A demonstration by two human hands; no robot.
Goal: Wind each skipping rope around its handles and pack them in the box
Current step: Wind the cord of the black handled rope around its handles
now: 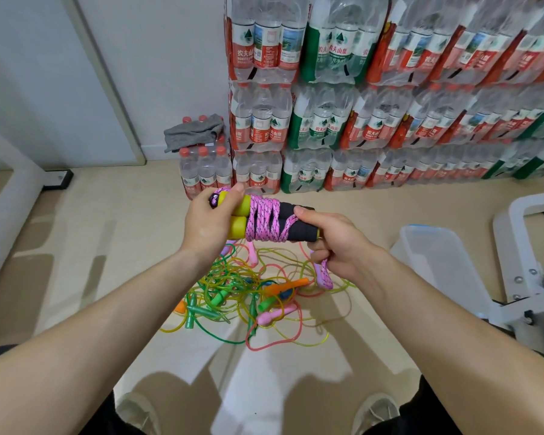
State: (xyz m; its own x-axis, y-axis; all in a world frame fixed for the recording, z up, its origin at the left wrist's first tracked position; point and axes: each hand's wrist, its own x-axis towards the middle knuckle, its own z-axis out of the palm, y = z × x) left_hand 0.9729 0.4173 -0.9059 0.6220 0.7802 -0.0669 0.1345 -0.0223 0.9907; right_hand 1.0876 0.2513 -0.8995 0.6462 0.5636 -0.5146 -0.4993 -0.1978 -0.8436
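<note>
I hold a pair of black foam handles with yellow ends (299,230) side by side, a pink braided rope (264,222) wound in crossing turns around their middle. My left hand (209,222) grips the yellow ends. My right hand (333,243) grips the black ends, and a short loop of the pink rope hangs below its fingers. Under my hands, on the floor, lies a tangled pile of thin skipping ropes (248,296) in green, yellow, pink and orange with plastic handles. A clear plastic box (434,255) stands on the floor at the right.
Shrink-wrapped packs of water bottles (390,105) are stacked along the back wall, a grey cloth (195,131) on a low pack. A white metal frame (528,271) stands right of the box, another white bar (10,196) at left. My shoes (374,412) show at the bottom.
</note>
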